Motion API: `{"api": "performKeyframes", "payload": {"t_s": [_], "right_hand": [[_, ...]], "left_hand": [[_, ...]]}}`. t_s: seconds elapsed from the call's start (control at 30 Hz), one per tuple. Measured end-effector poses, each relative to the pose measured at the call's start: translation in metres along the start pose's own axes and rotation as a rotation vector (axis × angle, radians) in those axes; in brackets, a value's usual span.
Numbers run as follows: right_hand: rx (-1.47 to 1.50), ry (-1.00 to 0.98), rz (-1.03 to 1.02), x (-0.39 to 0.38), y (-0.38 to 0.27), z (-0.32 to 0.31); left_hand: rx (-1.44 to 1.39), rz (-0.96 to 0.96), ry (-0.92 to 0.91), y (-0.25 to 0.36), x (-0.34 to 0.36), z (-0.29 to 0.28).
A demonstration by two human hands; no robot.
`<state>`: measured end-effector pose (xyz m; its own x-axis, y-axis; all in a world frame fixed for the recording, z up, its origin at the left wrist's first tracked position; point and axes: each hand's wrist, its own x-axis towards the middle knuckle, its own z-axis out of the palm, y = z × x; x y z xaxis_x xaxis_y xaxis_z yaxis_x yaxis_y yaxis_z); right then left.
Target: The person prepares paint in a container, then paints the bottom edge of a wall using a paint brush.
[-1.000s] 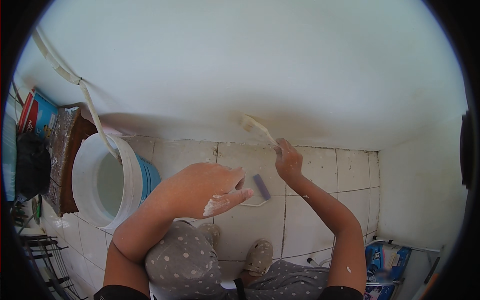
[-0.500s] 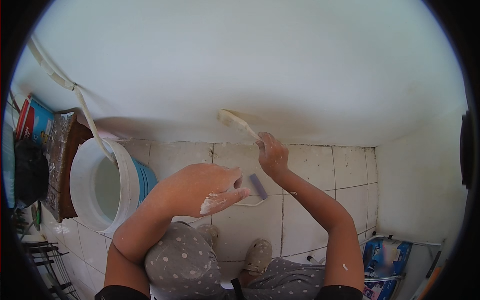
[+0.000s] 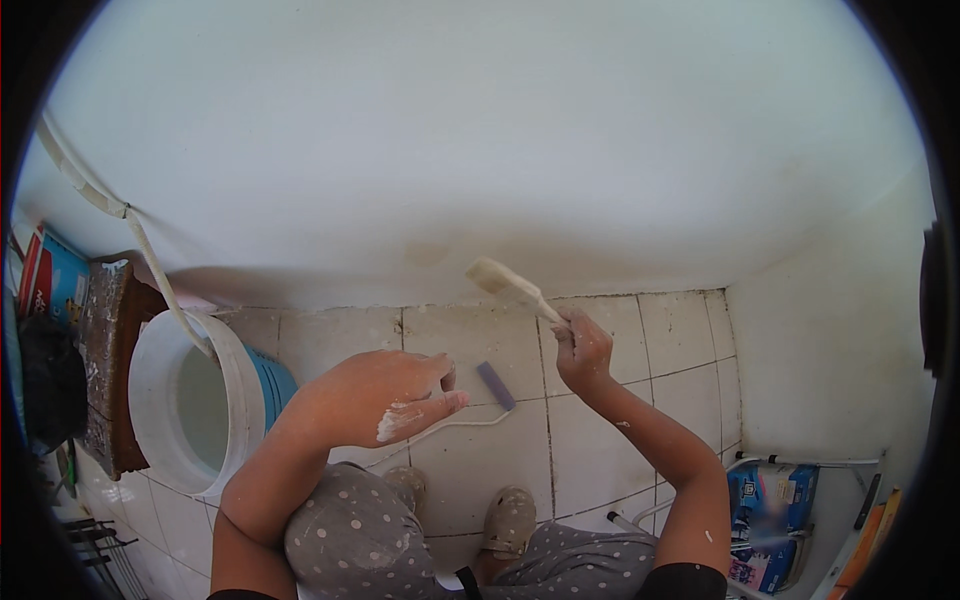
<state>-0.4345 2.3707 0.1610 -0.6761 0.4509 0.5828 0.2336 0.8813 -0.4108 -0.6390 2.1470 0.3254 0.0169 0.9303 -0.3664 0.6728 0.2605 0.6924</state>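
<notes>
My right hand (image 3: 583, 350) is closed round the handle of a pale paintbrush (image 3: 512, 288). Its bristles point up and left, in front of the foot of the white wall (image 3: 480, 130); whether they touch it I cannot tell. My left hand (image 3: 405, 395), with a white smear near the thumb, hovers over the floor by my knee. The thumb stands apart from the loosely bent fingers, and nothing shows between them. Below and beyond it, a small paint roller (image 3: 494, 387) with a purple-grey sleeve lies on the tiles, its wire running under my left hand.
At left stands a white-and-blue bucket (image 3: 245, 420) of cloudy liquid, a pale hose (image 3: 160, 265) reaching into it. Behind it are a worn wooden piece (image 3: 110, 370) and a red-and-blue container (image 3: 58, 280). A metal-framed blue item (image 3: 770, 515) sits at lower right on the tiled floor (image 3: 600, 430).
My right hand has drawn the paintbrush toward me and rightward, away from the wall patch it was over. My left hand has shifted slightly down and left; the whole view has tilted a little.
</notes>
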Motion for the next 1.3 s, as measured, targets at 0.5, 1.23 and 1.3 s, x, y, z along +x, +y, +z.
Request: {"api": "performKeyframes", "payload": {"t_s": [0.5,1.23,1.3], "right_hand": [[0.124,0.123,0.378,0.05,-0.016,-0.026],[0.52,0.257,0.483,0.029,0.015,-0.032],[0.557,0.309,0.464,0.026,0.024,-0.04]], "left_hand": [[0.021,-0.093,-0.047,0.002,-0.002,-0.006],[0.022,-0.038,-0.041,0.004,0.002,-0.007],[0.015,-0.028,-0.03,0.002,0.0,-0.006]]}}
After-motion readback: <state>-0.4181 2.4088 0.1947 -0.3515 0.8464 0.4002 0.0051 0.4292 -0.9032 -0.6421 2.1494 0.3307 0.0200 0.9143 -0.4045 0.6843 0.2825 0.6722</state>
